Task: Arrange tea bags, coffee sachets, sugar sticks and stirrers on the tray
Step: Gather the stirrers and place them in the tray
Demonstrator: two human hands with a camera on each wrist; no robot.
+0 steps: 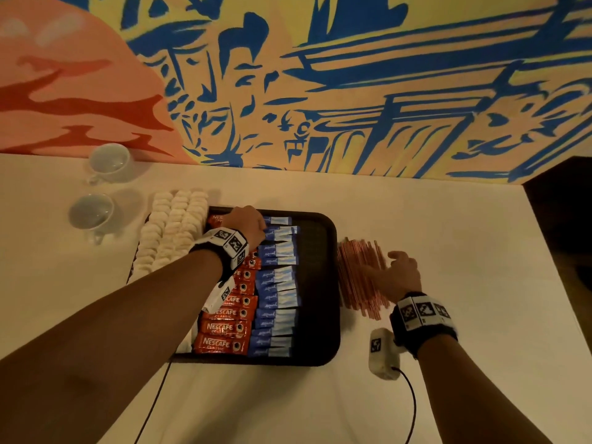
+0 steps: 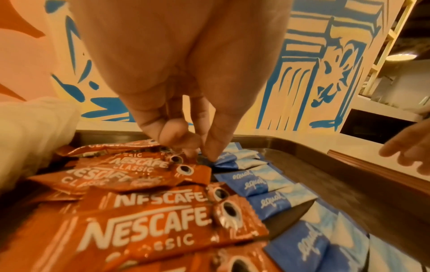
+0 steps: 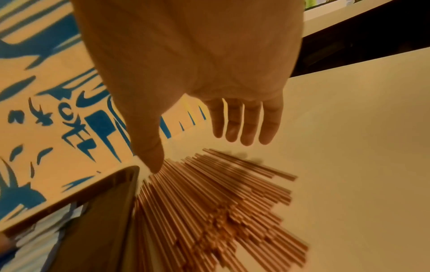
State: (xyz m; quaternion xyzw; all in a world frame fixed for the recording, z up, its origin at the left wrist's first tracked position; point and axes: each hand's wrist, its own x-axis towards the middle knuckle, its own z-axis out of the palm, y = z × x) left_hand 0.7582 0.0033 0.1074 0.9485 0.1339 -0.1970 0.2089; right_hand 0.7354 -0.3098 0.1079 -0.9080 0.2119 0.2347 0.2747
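Note:
A dark tray holds white tea bags on its left side, a column of red coffee sachets and a column of blue sugar sticks. My left hand reaches to the tray's far end. There its thumb and a finger pinch the end of a blue sugar stick, beside the coffee sachets. Copper-coloured stirrers lie in a pile on the table, right of the tray. My right hand hovers over the stirrers with straight fingers, its thumb tip at the pile beside the tray's rim.
Two pale cups stand at the far left. A white device with a black cable lies near my right wrist. A painted wall closes the back. The table's right edge drops into darkness.

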